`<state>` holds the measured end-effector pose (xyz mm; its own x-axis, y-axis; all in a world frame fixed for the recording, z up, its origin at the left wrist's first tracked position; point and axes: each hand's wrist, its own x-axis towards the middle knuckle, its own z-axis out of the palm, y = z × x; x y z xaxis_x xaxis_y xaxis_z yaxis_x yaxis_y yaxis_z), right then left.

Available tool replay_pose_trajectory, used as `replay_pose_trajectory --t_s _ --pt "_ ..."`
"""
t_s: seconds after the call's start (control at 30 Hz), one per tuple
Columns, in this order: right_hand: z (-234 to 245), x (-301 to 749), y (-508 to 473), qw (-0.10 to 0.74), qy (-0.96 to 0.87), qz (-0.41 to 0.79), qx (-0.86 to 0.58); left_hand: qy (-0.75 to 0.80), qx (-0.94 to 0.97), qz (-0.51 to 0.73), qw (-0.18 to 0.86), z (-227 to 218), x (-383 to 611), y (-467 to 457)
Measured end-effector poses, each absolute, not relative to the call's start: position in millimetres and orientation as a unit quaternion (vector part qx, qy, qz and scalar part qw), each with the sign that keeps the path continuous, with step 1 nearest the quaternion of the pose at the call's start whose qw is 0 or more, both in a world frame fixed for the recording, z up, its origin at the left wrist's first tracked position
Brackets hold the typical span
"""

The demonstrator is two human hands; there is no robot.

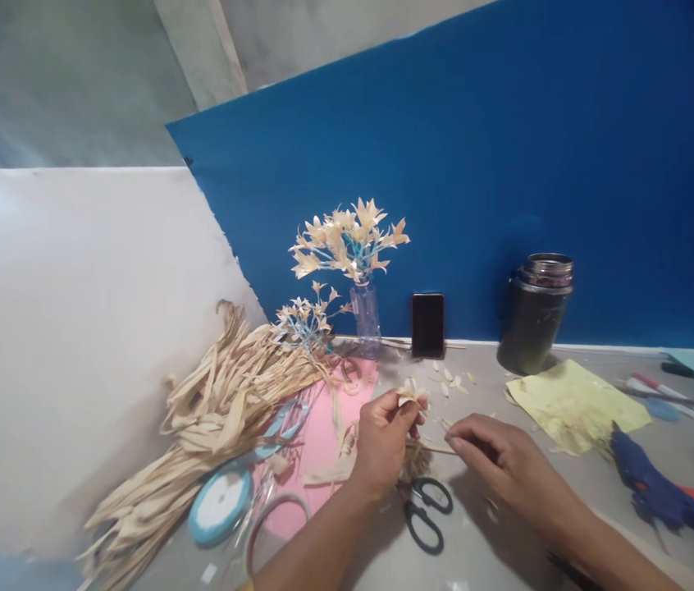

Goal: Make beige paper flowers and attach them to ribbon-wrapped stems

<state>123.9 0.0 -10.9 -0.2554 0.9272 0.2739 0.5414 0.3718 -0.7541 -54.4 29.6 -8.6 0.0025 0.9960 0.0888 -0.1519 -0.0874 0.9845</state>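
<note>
My left hand (384, 435) is raised over the table and pinches a small cream husk flower (409, 392) between thumb and fingers. My right hand (498, 460) lies just to its right, fingers curled, with a thin stick (430, 447) running from it towards the left hand. Black scissors (426, 513) lie on the table right below both hands. A few loose cream petals (454, 382) are scattered just beyond the hands.
A heap of dried husk strips (217, 410) and a light blue ribbon roll (219, 502) lie left. Pink paper (322, 435), a vase of husk flowers (356, 246), a phone (427, 325), a dark jar (535, 312), yellow paper (574, 402), and a blue glue gun (660, 492) surround the hands.
</note>
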Motion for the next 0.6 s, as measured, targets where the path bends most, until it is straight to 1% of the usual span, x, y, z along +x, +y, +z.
replay_pose_trajectory --t_s 0.07,0.2,0.27,0.6 --pt "-10.6 123.9 -0.1 0.363 -0.751 0.254 -0.489 0.42 0.46 0.556 0.55 -7.9 -53.8 28.9" --pt "-9.0 122.8 -2.0 0.366 -0.754 0.249 -0.486 0.362 0.38 0.547 0.652 -7.4 -54.5 28.5" --pt "-8.3 122.1 -3.4 0.364 -0.759 0.249 -0.48 0.345 0.355 0.543 0.678 -7.4 -55.6 28.8" --pt "-9.0 122.8 -5.8 0.367 -0.773 0.231 -0.463 0.333 0.339 0.54 0.694 -5.4 -56.9 29.2"
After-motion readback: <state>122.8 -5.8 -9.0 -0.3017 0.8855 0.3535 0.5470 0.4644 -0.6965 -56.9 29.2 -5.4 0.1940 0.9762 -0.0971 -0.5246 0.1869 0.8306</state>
